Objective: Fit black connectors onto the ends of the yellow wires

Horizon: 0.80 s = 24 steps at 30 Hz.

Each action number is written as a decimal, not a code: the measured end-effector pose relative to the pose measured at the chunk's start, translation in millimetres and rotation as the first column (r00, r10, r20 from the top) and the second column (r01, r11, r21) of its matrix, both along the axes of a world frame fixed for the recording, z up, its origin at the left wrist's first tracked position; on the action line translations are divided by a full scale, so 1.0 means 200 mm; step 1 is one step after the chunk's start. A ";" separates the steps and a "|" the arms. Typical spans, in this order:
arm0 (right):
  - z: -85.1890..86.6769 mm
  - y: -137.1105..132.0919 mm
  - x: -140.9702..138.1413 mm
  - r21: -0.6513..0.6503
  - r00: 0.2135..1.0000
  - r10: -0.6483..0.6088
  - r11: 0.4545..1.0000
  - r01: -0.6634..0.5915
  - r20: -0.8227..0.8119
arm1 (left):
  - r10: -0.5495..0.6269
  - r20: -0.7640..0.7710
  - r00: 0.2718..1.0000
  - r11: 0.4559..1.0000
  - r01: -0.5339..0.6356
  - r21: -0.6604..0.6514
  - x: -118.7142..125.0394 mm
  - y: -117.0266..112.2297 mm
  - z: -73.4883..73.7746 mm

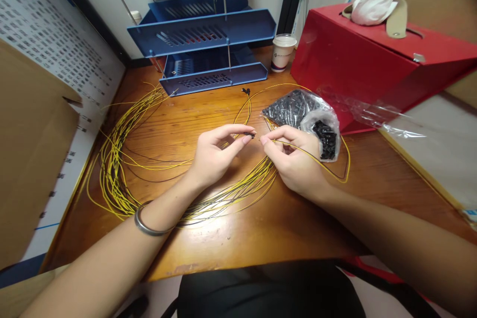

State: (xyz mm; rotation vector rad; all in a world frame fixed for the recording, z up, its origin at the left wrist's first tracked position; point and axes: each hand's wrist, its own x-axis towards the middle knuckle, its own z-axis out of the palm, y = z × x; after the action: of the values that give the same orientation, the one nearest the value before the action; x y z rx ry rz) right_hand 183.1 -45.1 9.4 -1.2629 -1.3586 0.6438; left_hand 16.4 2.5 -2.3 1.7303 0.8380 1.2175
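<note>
Between thumb and forefinger, my left hand (219, 151) pinches a small black connector housing (250, 135). Just to its right, my right hand (292, 156) is closed on the end of a yellow-and-black wire (313, 155), its tip pointing at the housing. I cannot tell whether the tip touches it. That wire loops out to the right behind my wrist. A large bundle of yellow and black wires (115, 174) curves under both hands on the wooden table. Beyond my hands lies a pair of wires ending in black connectors (245, 91).
An open plastic bag of small black parts (294, 107) lies beside my right hand, against a red box (357, 64) topped with tissue. Blue tiered trays (212, 79) and a paper cup (282, 53) stand at the back. Cardboard (33, 159) borders the left side.
</note>
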 end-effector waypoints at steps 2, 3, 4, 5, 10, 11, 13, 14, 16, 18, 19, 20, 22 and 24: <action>0.00 0.00 0.00 -0.019 1.000 0.003 1.000 -0.003 -0.002 | 0.008 -0.008 1.000 1.000 -0.008 0.001 0.00 0.00 0.00; 0.00 0.00 0.00 -0.026 1.000 0.003 1.000 -0.003 -0.004 | 0.008 -0.009 1.000 1.000 -0.008 -0.002 0.00 0.00 0.00; 0.00 0.00 0.00 -0.029 1.000 0.001 1.000 -0.002 -0.006 | 0.005 -0.006 1.000 1.000 -0.005 -0.006 0.00 0.00 0.00; 0.00 0.00 0.00 -0.029 1.000 0.001 1.000 -0.002 -0.009 | -0.001 -0.002 1.000 1.000 0.001 -0.012 0.00 0.00 -0.01; -0.01 0.00 0.00 -0.008 1.000 0.006 1.000 -0.006 -0.008 | -0.019 0.022 1.000 0.999 0.020 -0.034 0.00 0.00 0.00; -0.01 0.00 0.00 -0.006 1.000 0.005 1.000 -0.005 -0.008 | -0.018 0.027 0.999 0.999 0.019 -0.037 0.00 0.00 0.00; -0.01 0.00 0.00 -0.009 1.000 0.004 1.000 -0.004 -0.013 | -0.016 0.039 0.999 0.999 0.018 -0.044 0.01 0.00 0.00; -0.01 0.00 0.00 -0.015 1.000 0.005 1.000 -0.005 -0.016 | -0.017 0.046 0.999 0.999 0.019 -0.049 0.01 0.00 0.00; -0.01 0.00 0.00 -0.026 1.000 0.009 1.000 -0.009 -0.020 | -0.018 0.063 0.998 0.998 0.022 -0.057 0.01 0.00 0.01; -0.01 0.00 0.00 -0.026 1.000 0.003 1.000 -0.004 -0.016 | -0.016 0.074 0.997 0.998 0.021 -0.067 0.01 0.00 0.01; -0.01 0.00 0.00 -0.024 1.000 -0.001 1.000 0.001 -0.009 | -0.013 0.076 0.997 0.997 0.019 -0.074 0.01 0.00 0.01; -0.01 0.00 0.00 -0.020 1.000 -0.006 1.000 0.006 -0.001 | -0.009 0.076 0.997 0.997 0.015 -0.081 0.01 0.00 0.01; -0.01 0.00 0.00 -0.010 1.000 -0.015 1.000 0.016 0.016 | -0.003 0.079 0.997 0.996 0.010 -0.093 0.01 -0.01 0.01; -0.01 0.00 0.01 -0.005 1.000 -0.014 1.000 0.014 0.023 | -0.001 0.087 0.996 0.995 0.010 -0.098 0.01 -0.01 0.01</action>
State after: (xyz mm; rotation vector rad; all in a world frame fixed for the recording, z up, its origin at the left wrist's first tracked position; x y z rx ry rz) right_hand 184.1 -44.7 6.9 -1.2867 -1.3666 0.6246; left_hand 18.4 1.1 0.0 1.5881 0.8274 1.2189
